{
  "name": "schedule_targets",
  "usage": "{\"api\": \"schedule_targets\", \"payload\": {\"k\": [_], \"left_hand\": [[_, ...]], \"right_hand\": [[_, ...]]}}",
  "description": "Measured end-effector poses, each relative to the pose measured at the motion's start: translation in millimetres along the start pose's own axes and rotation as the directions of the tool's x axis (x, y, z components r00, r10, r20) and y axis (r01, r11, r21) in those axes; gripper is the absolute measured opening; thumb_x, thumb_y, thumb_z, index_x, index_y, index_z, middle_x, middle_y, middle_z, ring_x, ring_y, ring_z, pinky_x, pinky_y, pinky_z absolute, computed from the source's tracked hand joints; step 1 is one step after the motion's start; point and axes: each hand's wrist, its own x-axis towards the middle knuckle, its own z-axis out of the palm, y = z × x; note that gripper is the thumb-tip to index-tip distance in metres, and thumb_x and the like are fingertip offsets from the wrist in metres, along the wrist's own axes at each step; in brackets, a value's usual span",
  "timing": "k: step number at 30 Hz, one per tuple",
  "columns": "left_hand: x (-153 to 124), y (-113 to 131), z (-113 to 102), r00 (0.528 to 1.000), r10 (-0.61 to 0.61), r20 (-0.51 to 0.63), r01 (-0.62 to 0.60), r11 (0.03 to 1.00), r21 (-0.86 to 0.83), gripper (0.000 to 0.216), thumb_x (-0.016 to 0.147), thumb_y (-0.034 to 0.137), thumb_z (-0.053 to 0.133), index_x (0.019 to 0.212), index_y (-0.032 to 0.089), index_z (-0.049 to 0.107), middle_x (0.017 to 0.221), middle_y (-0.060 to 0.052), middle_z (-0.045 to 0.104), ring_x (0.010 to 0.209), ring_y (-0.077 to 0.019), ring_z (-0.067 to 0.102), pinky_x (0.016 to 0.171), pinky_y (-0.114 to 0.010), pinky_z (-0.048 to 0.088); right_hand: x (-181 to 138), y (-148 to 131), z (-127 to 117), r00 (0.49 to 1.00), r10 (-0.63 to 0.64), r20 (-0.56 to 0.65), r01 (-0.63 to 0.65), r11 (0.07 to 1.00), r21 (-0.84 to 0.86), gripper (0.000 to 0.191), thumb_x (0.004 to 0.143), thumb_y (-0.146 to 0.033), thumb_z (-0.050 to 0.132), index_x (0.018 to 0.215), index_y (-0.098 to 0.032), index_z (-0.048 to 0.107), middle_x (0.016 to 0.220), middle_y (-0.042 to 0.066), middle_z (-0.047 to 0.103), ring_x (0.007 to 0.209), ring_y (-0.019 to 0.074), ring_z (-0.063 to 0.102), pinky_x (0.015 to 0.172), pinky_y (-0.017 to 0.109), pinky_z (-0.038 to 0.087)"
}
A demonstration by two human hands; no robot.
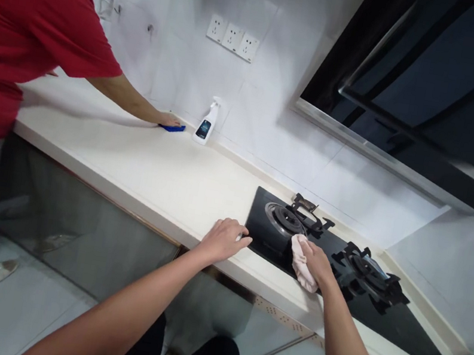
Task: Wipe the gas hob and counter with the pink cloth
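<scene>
Pink cloth (303, 264) lies bunched in the right hand (317, 264), gripped against the black glass gas hob (259, 245); the left hand (224, 242) rests empty, fingers curled, on the cream countertop (130, 165) edge beside it. Farther along, a co-worker's hand (167, 120) presses a blue sponge (172, 128).

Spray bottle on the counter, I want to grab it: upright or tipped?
Upright: the white spray bottle stands on its base on the countertop, trigger head on top.

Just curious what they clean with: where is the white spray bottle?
In the head view, the white spray bottle stands on the countertop by the tiled wall, just right of the blue sponge under the other person's hand.
</scene>
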Motion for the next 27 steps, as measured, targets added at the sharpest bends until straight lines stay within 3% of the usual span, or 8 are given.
{"api": "schedule_targets", "payload": {"k": [5, 11, 15, 22, 27], "left_hand": [[2.4, 1.8, 1.4, 0.997, -0.079, -0.024, 0.077, 0.995, -0.063, 0.048, 0.101, 0.055, 0.045, 0.13, 0.024, 0.068, 0.131, -0.012, 0.068, 0.126, -0.0325, 0.059, 0.109, -0.047, 0.041], [4.2, -5.8, 4.8, 0.988, -0.088, -0.13, 0.075, 0.992, -0.102, 0.051, 0.104, 0.054, 0.043, 0.142, 0.024, 0.057, 0.135, -0.013, 0.061, 0.13, -0.029, 0.055, 0.112, -0.045, 0.041], [7.9, -14.9, 6.2, 0.969, -0.104, -0.223, 0.078, 0.989, -0.124, 0.048, 0.105, 0.051, 0.044, 0.142, 0.023, 0.057, 0.137, -0.014, 0.059, 0.132, -0.029, 0.053, 0.116, -0.048, 0.039], [15.7, -27.3, 4.9, 0.917, -0.218, -0.333, 0.133, 0.957, -0.259, 0.045, 0.105, 0.046, 0.044, 0.137, 0.02, 0.059, 0.139, -0.014, 0.06, 0.136, -0.0251, 0.052, 0.122, -0.043, 0.035], [14.5, -33.3, -1.7, 0.866, -0.277, -0.416, 0.179, 0.949, -0.26, 0.049, 0.107, 0.047, 0.035, 0.142, 0.018, 0.054, 0.141, -0.017, 0.058, 0.139, -0.0268, 0.051, 0.12, -0.047, 0.039]], "right_hand": [[-0.2, -22.1, 26.0, 0.998, 0.063, 0.018, -0.064, 0.995, 0.076, 0.059, 0.09, -0.06, 0.047, 0.117, -0.014, 0.074, 0.106, 0.014, 0.076, 0.097, 0.0289, 0.069, 0.087, 0.04, 0.053], [-1.0, -101.5, 78.8, 0.98, -0.139, 0.142, 0.106, 0.97, 0.217, 0.039, 0.084, -0.043, 0.061, 0.113, -0.021, 0.077, 0.112, 0.006, 0.075, 0.106, 0.0246, 0.066, 0.098, 0.037, 0.049], [-10.6, -138.5, 98.8, 0.96, -0.223, 0.172, 0.16, 0.934, 0.319, 0.033, 0.079, -0.028, 0.063, 0.109, -0.022, 0.077, 0.123, 0.005, 0.072, 0.114, 0.0216, 0.063, 0.105, 0.034, 0.044], [-42.6, -156.5, 117.1, 0.946, -0.285, 0.154, 0.163, 0.83, 0.533, 0.018, 0.08, -0.033, 0.059, 0.086, -0.021, 0.072, 0.091, 0.001, 0.072, 0.088, 0.0187, 0.061, 0.089, 0.03, 0.048], [-40.6, -166.5, 127.6, 0.971, -0.229, 0.072, 0.108, 0.685, 0.721, 0.039, 0.082, -0.049, 0.055, 0.098, -0.017, 0.068, 0.079, 0.002, 0.068, 0.076, 0.0196, 0.06, 0.073, 0.03, 0.05]]}}
